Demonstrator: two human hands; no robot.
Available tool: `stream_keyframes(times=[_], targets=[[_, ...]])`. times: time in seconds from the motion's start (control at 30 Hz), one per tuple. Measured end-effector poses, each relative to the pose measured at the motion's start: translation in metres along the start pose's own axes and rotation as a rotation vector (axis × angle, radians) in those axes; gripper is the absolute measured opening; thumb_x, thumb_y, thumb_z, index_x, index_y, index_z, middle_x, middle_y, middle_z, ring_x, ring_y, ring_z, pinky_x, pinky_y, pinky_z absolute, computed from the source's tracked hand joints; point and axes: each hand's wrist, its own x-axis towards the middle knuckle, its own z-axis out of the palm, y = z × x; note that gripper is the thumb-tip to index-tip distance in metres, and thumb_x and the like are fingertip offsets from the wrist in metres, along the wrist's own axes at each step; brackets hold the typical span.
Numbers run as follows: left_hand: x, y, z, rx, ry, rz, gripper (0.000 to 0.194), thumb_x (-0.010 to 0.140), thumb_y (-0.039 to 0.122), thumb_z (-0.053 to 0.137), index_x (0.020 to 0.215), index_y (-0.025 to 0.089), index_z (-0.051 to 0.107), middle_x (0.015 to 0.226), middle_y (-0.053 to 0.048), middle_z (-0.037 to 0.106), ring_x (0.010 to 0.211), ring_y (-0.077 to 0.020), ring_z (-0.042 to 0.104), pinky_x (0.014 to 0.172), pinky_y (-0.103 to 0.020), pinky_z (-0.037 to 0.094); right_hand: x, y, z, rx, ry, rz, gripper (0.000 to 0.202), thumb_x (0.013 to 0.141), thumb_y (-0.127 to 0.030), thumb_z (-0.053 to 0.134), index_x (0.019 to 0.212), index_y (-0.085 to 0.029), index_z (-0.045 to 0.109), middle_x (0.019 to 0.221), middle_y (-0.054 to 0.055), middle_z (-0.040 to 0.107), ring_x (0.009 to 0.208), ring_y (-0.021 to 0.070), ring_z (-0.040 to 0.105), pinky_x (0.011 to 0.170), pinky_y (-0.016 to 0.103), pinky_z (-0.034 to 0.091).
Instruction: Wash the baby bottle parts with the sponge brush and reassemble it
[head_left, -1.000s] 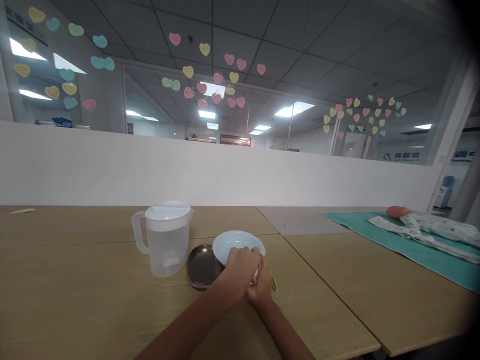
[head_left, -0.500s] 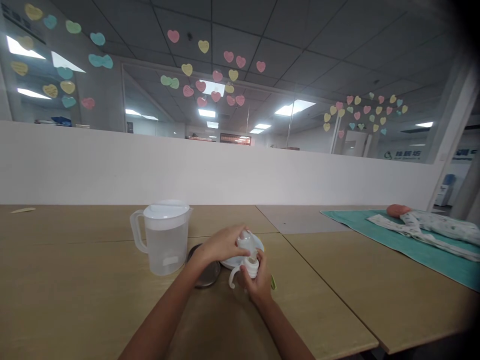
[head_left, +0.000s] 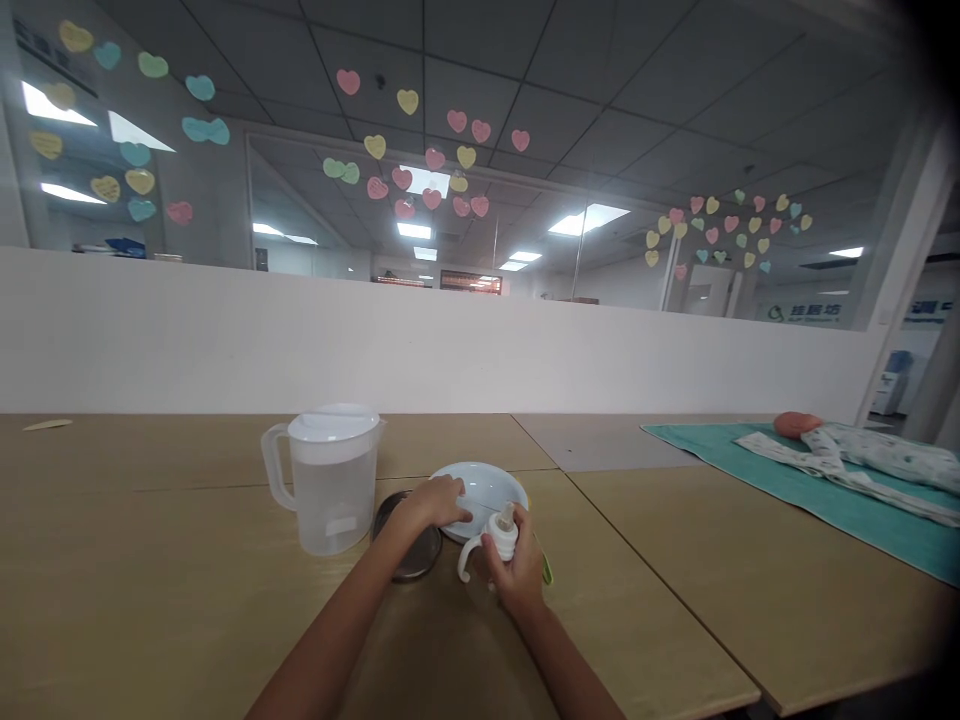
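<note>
My right hand is wrapped round a white baby bottle top with a clear nipple and a curved white handle. To its left, my left hand reaches over the near left rim of a pale bowl, its fingers curled and partly apart. Whether anything is under those fingers is hard to see. A dark round lid or dish lies partly beneath my left wrist. Something yellow-green shows beside my right hand.
A clear pitcher with a white lid and handle stands left of my hands. On the right, a teal cloth bears a doll-like figure in patterned clothing. A low white wall runs behind the table.
My left hand has moved left and down from the bottle top to the bowl. The clear cap it held over the nipple is gone from there, and the nipple is exposed.
</note>
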Motion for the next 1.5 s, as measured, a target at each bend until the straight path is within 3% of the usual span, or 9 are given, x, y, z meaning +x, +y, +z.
stream_keyframes(times=[0.27,0.47,0.57,0.67,0.83,1.1,1.23,1.37,1.5], targets=[[0.007,-0.001,0.015,-0.024,-0.124,0.014,0.047,0.079,0.032,0.049,0.124,0.019,0.055,0.126,-0.013,0.06,0.11,-0.0269,0.059,0.09,-0.037,0.046,-0.001,0.001,-0.001,-0.008,0.004,0.0,0.047,0.083,-0.046,0.052,0.118,-0.016,0.044,0.099,0.01,0.065,0.088,0.0228,0.064,0.07,0.032,0.052],[-0.014,0.014,-0.018,-0.206,0.038,0.196,0.047,0.092,0.032,0.032,0.135,0.018,0.044,0.142,-0.006,0.045,0.128,-0.0169,0.043,0.105,-0.028,0.033,0.0,0.0,0.002,-0.009,0.018,-0.02,0.05,0.08,-0.046,0.056,0.118,-0.017,0.043,0.101,0.01,0.065,0.09,0.0239,0.065,0.071,0.034,0.053],[-0.029,0.029,-0.033,-0.368,-0.028,0.347,0.047,0.088,0.038,0.042,0.131,0.022,0.048,0.137,-0.004,0.051,0.122,-0.0176,0.049,0.1,-0.026,0.038,0.0,-0.002,0.004,0.033,0.027,-0.029,0.055,0.076,-0.043,0.06,0.121,-0.016,0.042,0.103,0.011,0.065,0.091,0.024,0.065,0.073,0.035,0.053],[-0.037,0.039,-0.035,-0.283,-0.085,0.394,0.051,0.076,0.033,0.056,0.126,0.025,0.051,0.127,-0.003,0.059,0.107,-0.0209,0.058,0.087,-0.027,0.045,0.001,-0.003,0.004,0.068,0.029,-0.023,0.056,0.072,-0.037,0.059,0.121,-0.016,0.042,0.097,0.009,0.065,0.085,0.0232,0.065,0.07,0.035,0.053],[-0.035,0.042,-0.026,-0.136,-0.024,0.35,0.054,0.066,0.029,0.061,0.119,0.025,0.052,0.104,-0.003,0.066,0.087,-0.0213,0.063,0.067,-0.025,0.046,0.002,-0.007,0.002,0.065,0.003,-0.023,0.055,0.068,-0.034,0.059,0.118,-0.016,0.043,0.088,0.006,0.065,0.076,0.0219,0.064,0.064,0.033,0.053],[-0.037,0.059,-0.019,-0.005,0.143,0.127,0.059,0.068,0.055,0.059,0.112,0.016,0.057,0.1,-0.014,0.067,0.091,-0.031,0.063,0.071,-0.035,0.047,0.002,-0.009,0.004,-0.019,0.037,-0.015,0.056,0.067,-0.039,0.061,0.115,-0.017,0.045,0.077,0.002,0.06,0.067,0.0204,0.062,0.058,0.031,0.05],[-0.043,0.056,-0.024,-0.011,0.103,0.156,0.063,0.064,0.059,0.061,0.113,0.02,0.056,0.101,-0.009,0.067,0.092,-0.0296,0.063,0.073,-0.034,0.047,0.002,-0.006,0.003,0.015,0.027,-0.017,0.055,0.067,-0.038,0.06,0.115,-0.017,0.045,0.082,0.003,0.061,0.071,0.0208,0.062,0.06,0.031,0.05],[-0.051,0.049,-0.037,-0.053,0.017,0.217,0.059,0.059,0.049,0.069,0.111,0.023,0.055,0.099,-0.005,0.067,0.086,-0.0253,0.063,0.065,-0.029,0.046,0.001,-0.006,0.002,0.025,0.008,-0.012,0.058,0.065,-0.036,0.061,0.116,-0.017,0.044,0.085,0.004,0.063,0.073,0.0215,0.063,0.061,0.032,0.051],[-0.055,0.047,-0.045,-0.045,0.055,0.181,0.061,0.059,0.044,0.069,0.114,0.023,0.052,0.096,-0.005,0.067,0.085,-0.0249,0.063,0.061,-0.027,0.044,0.002,-0.008,0.002,-0.002,0.013,-0.022,0.053,0.068,-0.039,0.06,0.114,-0.016,0.045,0.084,0.005,0.063,0.073,0.0218,0.063,0.062,0.032,0.051]])
